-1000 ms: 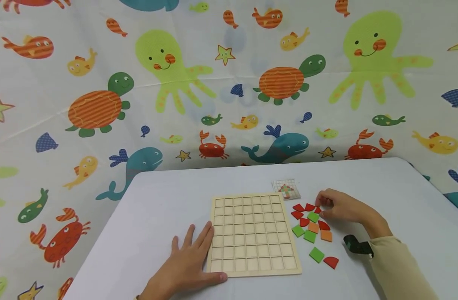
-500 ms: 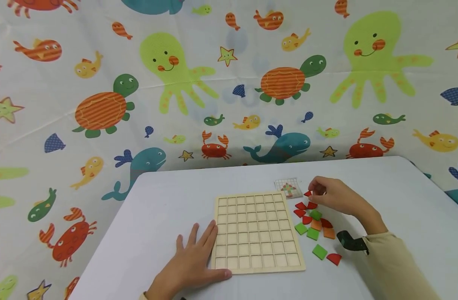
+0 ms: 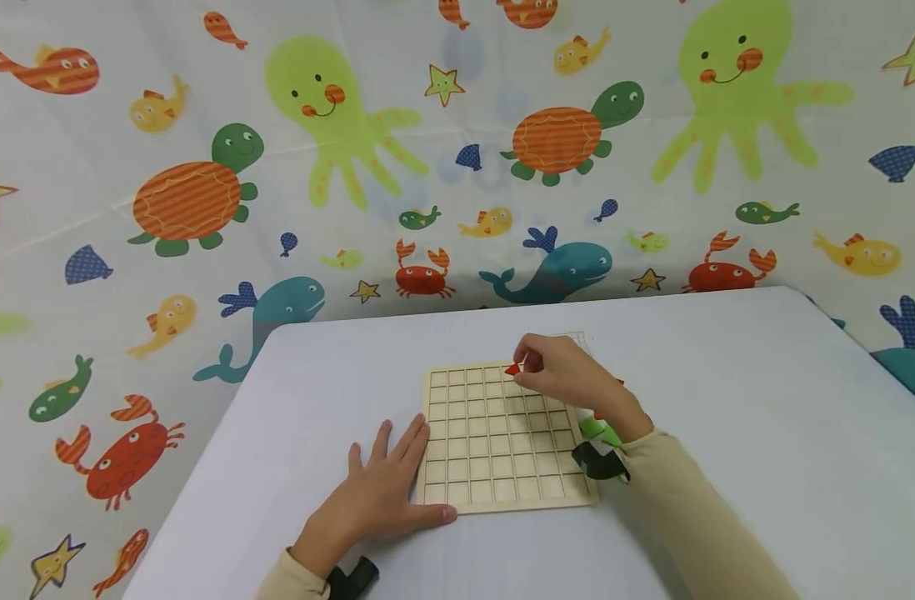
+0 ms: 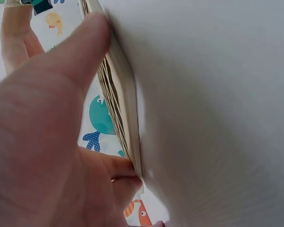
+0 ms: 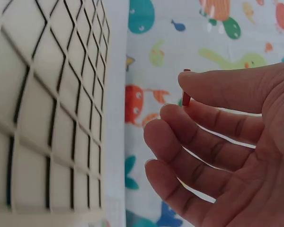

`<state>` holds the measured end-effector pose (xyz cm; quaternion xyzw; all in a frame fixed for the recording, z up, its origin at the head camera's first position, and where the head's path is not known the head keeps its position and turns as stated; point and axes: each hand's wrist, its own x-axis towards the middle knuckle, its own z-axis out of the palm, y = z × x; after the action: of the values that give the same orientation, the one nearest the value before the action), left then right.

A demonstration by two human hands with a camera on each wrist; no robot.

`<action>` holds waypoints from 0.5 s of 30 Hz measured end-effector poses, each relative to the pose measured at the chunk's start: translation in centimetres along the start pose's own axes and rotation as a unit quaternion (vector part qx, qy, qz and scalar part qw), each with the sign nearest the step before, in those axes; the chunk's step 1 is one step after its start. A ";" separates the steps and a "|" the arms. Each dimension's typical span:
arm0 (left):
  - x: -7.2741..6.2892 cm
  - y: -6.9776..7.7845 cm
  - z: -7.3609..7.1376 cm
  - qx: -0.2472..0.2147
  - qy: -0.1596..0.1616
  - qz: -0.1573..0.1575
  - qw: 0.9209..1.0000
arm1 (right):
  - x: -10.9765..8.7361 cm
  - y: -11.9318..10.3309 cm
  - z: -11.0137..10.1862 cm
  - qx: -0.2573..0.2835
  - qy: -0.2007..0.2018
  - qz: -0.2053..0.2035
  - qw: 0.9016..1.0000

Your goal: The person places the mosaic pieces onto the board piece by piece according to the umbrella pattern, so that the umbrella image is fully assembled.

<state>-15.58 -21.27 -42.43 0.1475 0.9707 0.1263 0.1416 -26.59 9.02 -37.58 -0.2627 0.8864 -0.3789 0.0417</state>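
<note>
A wooden grid board [image 3: 468, 429] lies on the white table, its square cells bare. My left hand [image 3: 375, 500] lies at its left side, fingers straight and touching the left edge, thumb along the near corner. In the left wrist view the thumb [image 4: 85, 47] reaches along the board's side. Above the board's far edge, my right hand [image 3: 570, 375] pinches a small red tile [image 3: 512, 369] between thumb and index finger. The right wrist view shows this red tile [image 5: 186, 98] edge-on, apart from the board, the other fingers loosely curled.
Green tiles [image 3: 598, 431] and bits of red show right of the board, mostly hidden by my right arm. Behind that hand a printed grid card [image 3: 580, 337] is partly covered. A sea-animal cloth [image 3: 427, 183] hangs behind the table.
My right hand has picked up a red tile from the loose pieces and moved left with it, over the board's far edge. My left hand keeps its place by the board.
</note>
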 end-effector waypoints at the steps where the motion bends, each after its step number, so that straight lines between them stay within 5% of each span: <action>1: 0.0 -0.1 -0.1 0.002 0.002 0.002 1.000 | 0.5 -0.3 0.5 0.001 -0.004 0.000 1.000; 7: 0.4 -0.2 -0.6 0.002 -0.005 0.006 1.000 | 2.7 -0.4 3.0 -0.021 -0.024 0.016 0.999; 15: 0.5 -0.4 -0.4 -0.001 -0.010 0.001 1.000 | 3.0 1.1 5.5 -0.043 -0.022 0.045 0.998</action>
<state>-16.30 -21.58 -42.27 0.1494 0.9691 0.1259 0.1508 -28.19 4.58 -41.89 -0.2321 0.9117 -0.3325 0.0666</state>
